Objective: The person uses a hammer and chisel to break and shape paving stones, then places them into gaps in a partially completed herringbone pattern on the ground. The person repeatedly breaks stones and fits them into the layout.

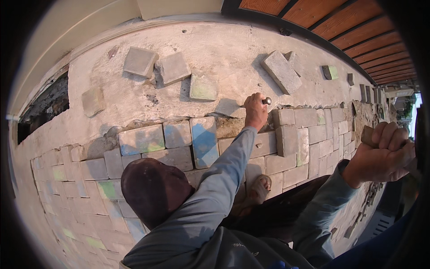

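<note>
The left grip (257, 111) is wrapped around a hand tool with a round metal end (267, 101). A flat grey part that looks like its blade (229, 108) sits on the other side of the hand, just by a gap (229, 127) in the brick row. The gap has rough, sandy dirt in it.

The right grip (386, 152) is up high, well apart from the left, and curls around a brown handle (368, 137). I can't tell what is on its other end.

A long dark hole (43, 106) by the wall has broken bits of rubble in it. Loose blocks (174, 68) lie on the pale ground. Near the gap, one brick (204, 141) has blue paint. A dark thing with slots (383, 223) is at the right; I can't see what is inside.
</note>
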{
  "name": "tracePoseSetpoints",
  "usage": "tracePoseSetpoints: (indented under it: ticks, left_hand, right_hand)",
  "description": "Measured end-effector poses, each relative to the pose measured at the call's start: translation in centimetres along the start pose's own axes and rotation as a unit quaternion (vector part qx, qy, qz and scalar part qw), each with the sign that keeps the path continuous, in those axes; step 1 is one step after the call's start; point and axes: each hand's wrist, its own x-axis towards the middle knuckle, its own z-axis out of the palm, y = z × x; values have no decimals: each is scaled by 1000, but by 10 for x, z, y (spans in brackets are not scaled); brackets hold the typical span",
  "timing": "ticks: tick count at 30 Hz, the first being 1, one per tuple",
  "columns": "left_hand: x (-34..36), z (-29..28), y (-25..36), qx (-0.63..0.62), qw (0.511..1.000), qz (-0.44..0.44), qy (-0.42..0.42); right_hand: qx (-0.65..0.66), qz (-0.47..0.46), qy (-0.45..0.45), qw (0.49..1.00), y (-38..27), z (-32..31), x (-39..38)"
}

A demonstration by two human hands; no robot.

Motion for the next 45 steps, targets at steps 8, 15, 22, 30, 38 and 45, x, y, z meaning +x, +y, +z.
tracePoseSetpoints:
  ticks: [8,15,22,30,38,45]
  left_hand:
    - [-16,16,-11,79,989,121,29]
    - [-21,6,7,9,1000,26,-1]
    - [-19,7,2,2,1000,21,15]
    - [-17,14,2,6,999,46,24]
    - [-16,6,-1,-8,999,17,33]
    - [-15,22,10,-27,998,33,40]
  right_hand:
    - [-224,473,-278,805,113,-44,-209]
    - [-92,299,-3,950,5,3,-76]
    - [-87,-54,143,984,20,1,-26]
    - [-82,569,-60,816,64,-32,-183]
    - [-84,56,74,992,-36,-20,9]
    - [-220,229,-129,940,120,-43,-218]
